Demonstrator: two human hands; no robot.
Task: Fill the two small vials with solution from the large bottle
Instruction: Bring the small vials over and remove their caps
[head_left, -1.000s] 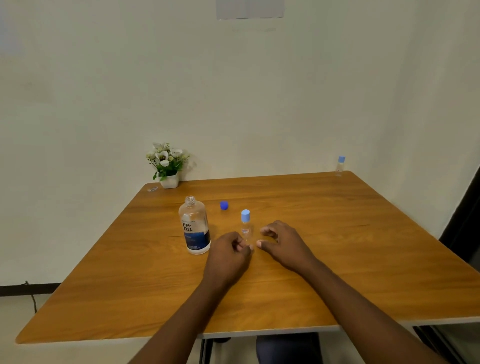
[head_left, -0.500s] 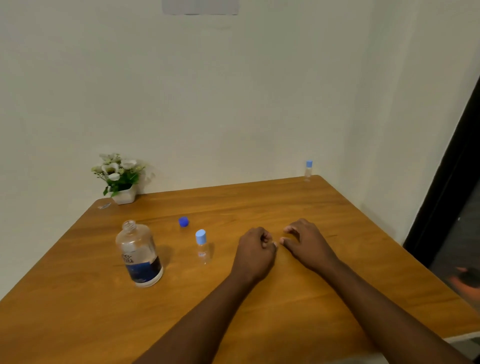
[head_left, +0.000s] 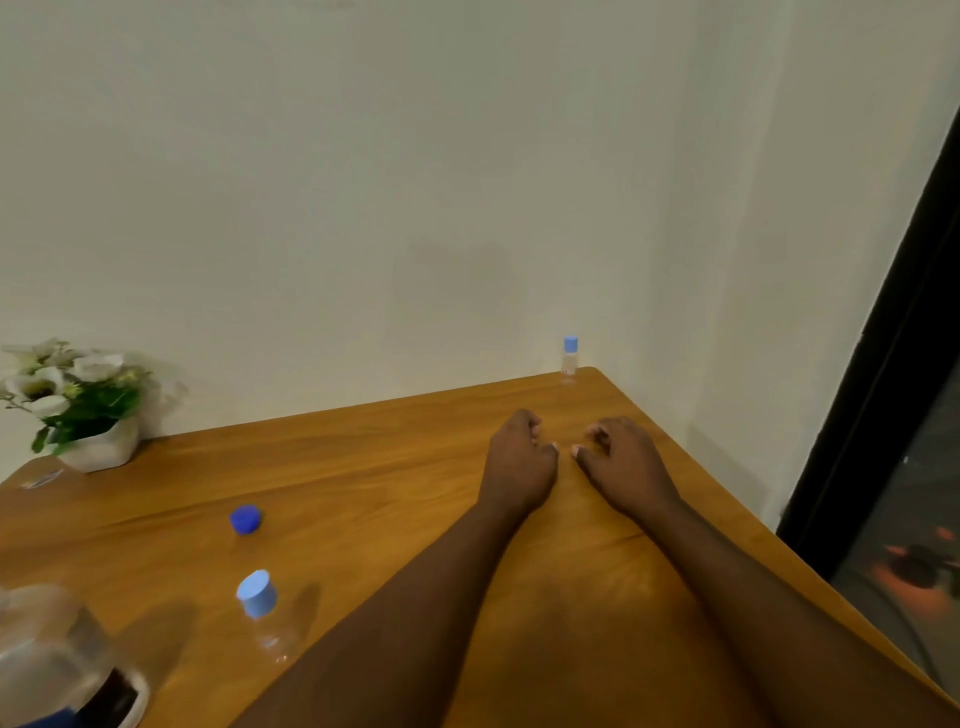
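Both hands out over the wooden table (head_left: 395, 441), side by side, empty. Left hand (head_left: 519, 460) loosely curled, fingers folded in; right hand (head_left: 621, 462) fingers curled but slack, gripping nothing. Far vial (head_left: 570, 359), light-blue cap on, upright at far right table corner, just beyond the hands. Near vial (head_left: 262, 616), capped, stands left of left forearm. Loose blue cap (head_left: 245, 519) behind it. Large bottle (head_left: 57, 660) at lower-left edge, blurred. Flower pot (head_left: 88, 410) in far-left corner.
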